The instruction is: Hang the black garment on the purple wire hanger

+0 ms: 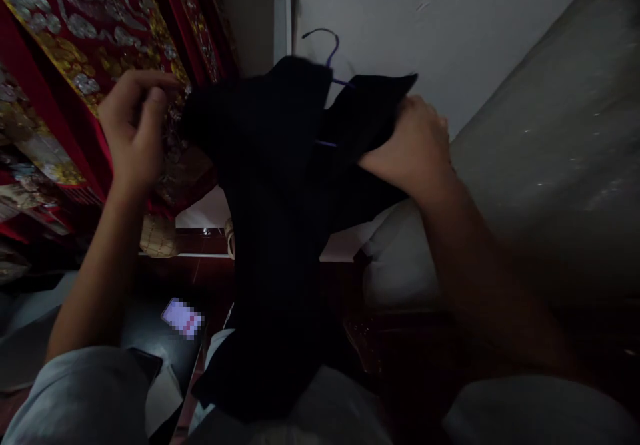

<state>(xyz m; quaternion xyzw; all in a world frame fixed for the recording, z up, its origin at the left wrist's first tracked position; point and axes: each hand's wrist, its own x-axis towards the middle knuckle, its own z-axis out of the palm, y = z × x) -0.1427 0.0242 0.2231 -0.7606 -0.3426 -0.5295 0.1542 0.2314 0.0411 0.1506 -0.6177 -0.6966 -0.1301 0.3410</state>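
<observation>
A dark, nearly black short-sleeved top (277, 205) hangs in front of me, its lower end near my lap. Inside its neck opening is a purple hanger (343, 83), whose hook rises above the collar. My right hand (417, 141) is closed on the top's right shoulder side, the fingertips hidden by cloth. At the other shoulder, my left hand (135, 125) has its thumb apart and its index finger reaching toward the sleeve edge. Whether that finger touches the fabric is too dark to tell.
Red cloth with gold and silver sequins (75, 38) hangs at left. A large plastic-like greyish cover (550, 165) stands at right against the pale wall (400, 18). Lower left, a lit phone (183, 317) lies on a dark surface, near a woven tan item (159, 236).
</observation>
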